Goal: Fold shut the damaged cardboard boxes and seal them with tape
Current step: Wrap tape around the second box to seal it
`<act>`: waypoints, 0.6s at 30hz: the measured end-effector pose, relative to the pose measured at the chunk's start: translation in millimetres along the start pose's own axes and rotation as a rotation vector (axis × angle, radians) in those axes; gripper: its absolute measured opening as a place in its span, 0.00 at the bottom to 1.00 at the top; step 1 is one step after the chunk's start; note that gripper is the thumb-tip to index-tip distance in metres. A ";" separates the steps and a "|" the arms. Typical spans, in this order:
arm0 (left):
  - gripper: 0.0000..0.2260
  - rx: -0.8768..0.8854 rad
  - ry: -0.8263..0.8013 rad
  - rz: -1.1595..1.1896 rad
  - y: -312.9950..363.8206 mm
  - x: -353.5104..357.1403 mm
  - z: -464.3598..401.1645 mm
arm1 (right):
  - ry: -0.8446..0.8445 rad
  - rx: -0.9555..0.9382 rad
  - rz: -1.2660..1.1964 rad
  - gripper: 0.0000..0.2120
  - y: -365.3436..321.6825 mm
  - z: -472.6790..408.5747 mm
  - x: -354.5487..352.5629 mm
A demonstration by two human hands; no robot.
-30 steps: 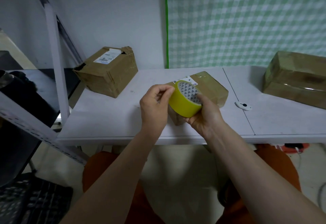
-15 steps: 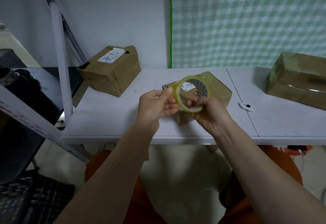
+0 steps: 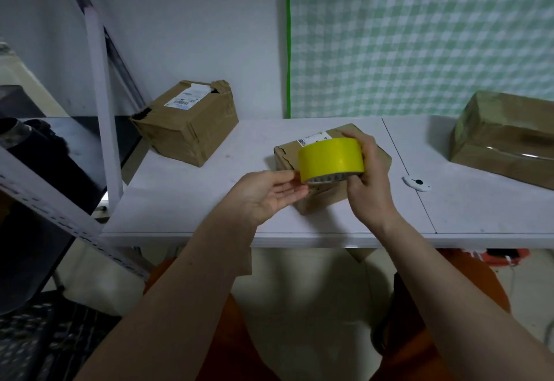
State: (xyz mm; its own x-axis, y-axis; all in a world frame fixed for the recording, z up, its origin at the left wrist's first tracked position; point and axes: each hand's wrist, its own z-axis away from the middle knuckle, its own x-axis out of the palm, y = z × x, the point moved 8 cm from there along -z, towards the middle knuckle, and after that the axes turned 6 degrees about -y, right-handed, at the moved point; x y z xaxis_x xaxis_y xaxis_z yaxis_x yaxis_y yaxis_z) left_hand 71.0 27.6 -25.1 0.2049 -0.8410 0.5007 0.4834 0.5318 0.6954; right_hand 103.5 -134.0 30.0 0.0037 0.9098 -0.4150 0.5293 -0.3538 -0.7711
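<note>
Left hand (image 3: 269, 193) open, fingertips at the yellow tape roll (image 3: 331, 157), right hand (image 3: 367, 176) gripping it above the small box (image 3: 287, 155) on the table (image 3: 186, 200); best to find the loose end by turning the roll slowly.

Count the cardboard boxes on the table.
3: one torn box at the back left, one small box in the middle behind the tape roll, one wrapped box at the right edge, partly cut off.

Setting: makeshift packing or storeroom corner. Evidence: plain white counter (image 3: 186, 200) against a bare wall, battered brown cardboard boxes (image 3: 187, 121) with shipping labels, grey slotted-metal shelving frame (image 3: 60, 215), green-checked cloth backdrop (image 3: 419, 35).
</note>
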 end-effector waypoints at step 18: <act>0.06 0.563 0.305 -0.777 36.6 -2.6 2.5 | -0.515 -0.179 0.436 0.15 -18.5 18.2 41.0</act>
State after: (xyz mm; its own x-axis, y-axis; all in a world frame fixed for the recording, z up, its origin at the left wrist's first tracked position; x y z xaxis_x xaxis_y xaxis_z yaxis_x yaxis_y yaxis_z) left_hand 86.0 49.5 0.3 0.2509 -0.9224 -0.2936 0.1192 -0.2716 0.9550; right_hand 78.4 -94.1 18.4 -0.1321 0.4589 -0.8786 0.7025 -0.5819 -0.4096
